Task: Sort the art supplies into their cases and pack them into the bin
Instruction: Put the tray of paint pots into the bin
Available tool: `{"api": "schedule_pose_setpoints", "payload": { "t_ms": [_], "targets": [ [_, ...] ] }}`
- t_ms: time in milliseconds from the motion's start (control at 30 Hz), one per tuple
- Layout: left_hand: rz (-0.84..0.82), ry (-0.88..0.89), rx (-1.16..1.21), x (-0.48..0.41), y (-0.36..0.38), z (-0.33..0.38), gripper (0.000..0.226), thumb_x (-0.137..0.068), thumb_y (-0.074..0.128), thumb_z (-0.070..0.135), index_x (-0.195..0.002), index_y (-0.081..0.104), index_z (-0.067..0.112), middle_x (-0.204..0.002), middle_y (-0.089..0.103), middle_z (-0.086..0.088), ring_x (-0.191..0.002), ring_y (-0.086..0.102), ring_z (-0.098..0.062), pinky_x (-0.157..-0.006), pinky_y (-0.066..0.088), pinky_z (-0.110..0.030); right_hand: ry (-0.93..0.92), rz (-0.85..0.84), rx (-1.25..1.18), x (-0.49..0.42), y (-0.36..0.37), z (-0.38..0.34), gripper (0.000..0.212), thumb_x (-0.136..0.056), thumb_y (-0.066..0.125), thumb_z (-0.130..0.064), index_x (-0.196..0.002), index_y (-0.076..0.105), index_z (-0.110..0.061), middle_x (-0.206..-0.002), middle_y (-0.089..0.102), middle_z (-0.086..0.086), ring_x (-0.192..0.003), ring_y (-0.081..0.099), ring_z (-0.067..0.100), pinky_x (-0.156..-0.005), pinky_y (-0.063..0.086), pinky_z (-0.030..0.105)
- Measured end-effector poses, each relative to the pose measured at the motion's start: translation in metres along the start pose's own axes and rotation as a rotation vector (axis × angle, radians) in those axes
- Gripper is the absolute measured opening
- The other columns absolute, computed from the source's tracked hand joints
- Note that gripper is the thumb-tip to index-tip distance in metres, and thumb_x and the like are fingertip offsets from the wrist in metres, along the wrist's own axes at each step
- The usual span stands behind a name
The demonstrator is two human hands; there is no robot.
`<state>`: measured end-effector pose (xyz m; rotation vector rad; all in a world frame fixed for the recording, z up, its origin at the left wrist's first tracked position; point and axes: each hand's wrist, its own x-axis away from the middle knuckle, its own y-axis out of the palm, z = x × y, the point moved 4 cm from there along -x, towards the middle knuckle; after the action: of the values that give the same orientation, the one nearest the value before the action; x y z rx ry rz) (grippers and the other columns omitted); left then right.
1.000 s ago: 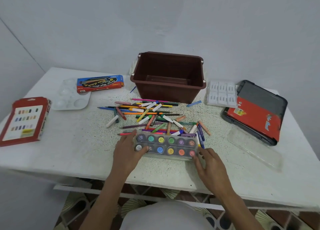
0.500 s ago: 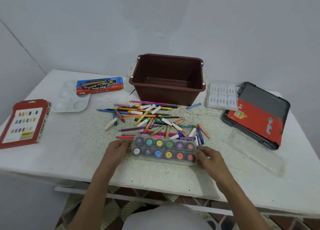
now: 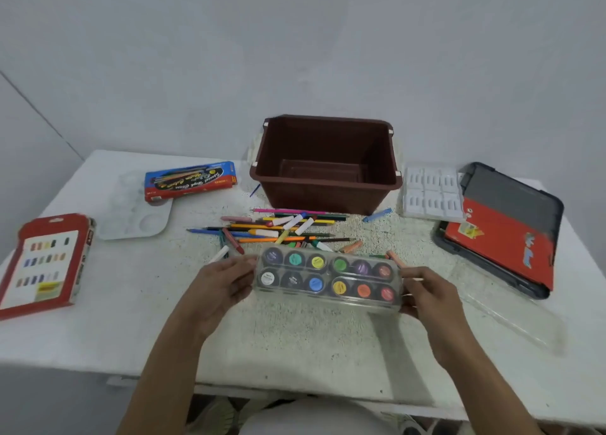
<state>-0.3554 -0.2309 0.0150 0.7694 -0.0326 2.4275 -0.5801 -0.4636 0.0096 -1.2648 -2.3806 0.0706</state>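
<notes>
Paint-pot case (image 3: 328, 279) between curled fingers of left hand (image 3: 218, 285) and right hand (image 3: 429, 295)

Paint set (image 3: 328, 279) lifted off table (image 3: 131, 303), left hand (image 3: 219, 283) and right hand (image 3: 429, 290) gripping its ends

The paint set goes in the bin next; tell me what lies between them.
Only the loose pencils and crayons, scattered on the table between the paint set and the brown bin. The left hand and right hand grip the set's ends.
</notes>
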Motion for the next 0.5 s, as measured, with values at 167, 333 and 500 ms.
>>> {"api": "schedule_pose_setpoints", "payload": {
  "t_ms": [167, 333, 500],
  "targets": [
    [-0.067, 0.127, -0.064, -0.014, 0.008, 0.067, 0.024, -0.095, 0.056, 0.014, -0.113, 0.068, 0.003, -0.103, 0.074, -0.013, -0.087, 0.068, -0.019, -0.085, 0.051, -0.035, -0.086, 0.052, -0.055, -0.023, 0.002, -0.068, 0.018, -0.098, 0.046, -0.003, -0.093, 0.063, -0.006, -0.083, 0.071, 0.013, -0.074, 0.062, 0.028, -0.072, 0.050, 0.041],
    [0.014, 0.333, -0.192, -0.041, 0.017, 0.132, 0.015, -0.096, 0.057, 0.013, -0.099, 0.071, 0.008, -0.085, 0.075, -0.003, -0.076, 0.068, -0.010, -0.075, 0.054, -0.027, -0.219, 0.117, -0.042, -0.058, 0.010, -0.135, 0.020, -0.098, 0.048, -0.007, -0.090, 0.064, -0.014, -0.096, 0.068, 0.019, -0.083, 0.060, 0.031, -0.078, 0.049, 0.048],
    [0.150, 0.530, -0.464, -0.080, 0.033, 0.182, 0.015, -0.095, 0.059, 0.027, -0.094, 0.072, 0.019, -0.086, 0.073, 0.003, -0.071, 0.063, 0.001, -0.078, 0.053, -0.033, -0.340, 0.152, 0.068, -0.097, 0.032, -0.183, 0.011, -0.096, 0.055, -0.021, -0.101, 0.064, -0.017, -0.092, 0.069, 0.011, -0.077, 0.065, 0.021, -0.068, 0.052, 0.037]
  ]
}}
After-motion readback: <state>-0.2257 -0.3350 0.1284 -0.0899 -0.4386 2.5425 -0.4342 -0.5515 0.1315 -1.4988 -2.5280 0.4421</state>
